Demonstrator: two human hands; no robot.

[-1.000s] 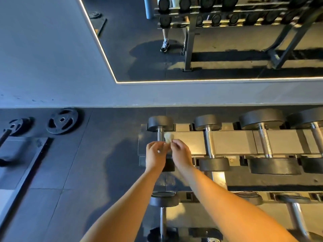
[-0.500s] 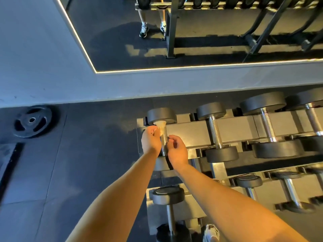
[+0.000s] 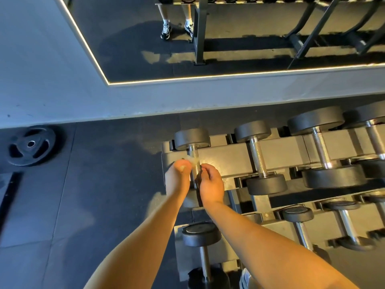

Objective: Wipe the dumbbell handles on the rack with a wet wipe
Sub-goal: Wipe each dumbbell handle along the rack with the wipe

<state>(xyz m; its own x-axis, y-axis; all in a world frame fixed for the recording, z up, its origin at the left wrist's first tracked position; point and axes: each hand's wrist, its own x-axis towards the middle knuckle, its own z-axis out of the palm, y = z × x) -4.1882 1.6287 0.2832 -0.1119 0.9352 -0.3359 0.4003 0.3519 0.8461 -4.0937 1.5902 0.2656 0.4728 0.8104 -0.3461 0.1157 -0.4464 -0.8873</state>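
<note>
The left hand (image 3: 178, 176) is curling into a loose fist and pinching one end of the wet wipe (image 3: 192, 161), which is showing only as a pale blur lying against the knurled handle (image 3: 193, 154) of the end dumbbell (image 3: 191, 138) on the top tier of the rack (image 3: 227, 161). A pinch that light is probably risking a slip, with the thin wipe snagging on the knurling and tearing or pulling free. The wipe is looking bunched, so part of the handle is likely going unwiped, above all the stretch hiding between the wrists. The right hand (image 3: 211, 185) is curling its fingers just beside the handle; whether it is gripping the wipe's other end or the bar I cannot tell. If both hands are tugging sideways, the dumbbell could be rocking in its cradle.

Around them, a weight plate (image 3: 31, 145) is lying flat on the dark rubber floor (image 3: 104, 184) well to the left, a pale wall (image 3: 52, 80) is rising behind it, and a light-edged mirror (image 3: 229, 49) is reflecting another rack and a pair of trainers. Heavier dumbbells are sitting further right, smaller ones on the tier below
</note>
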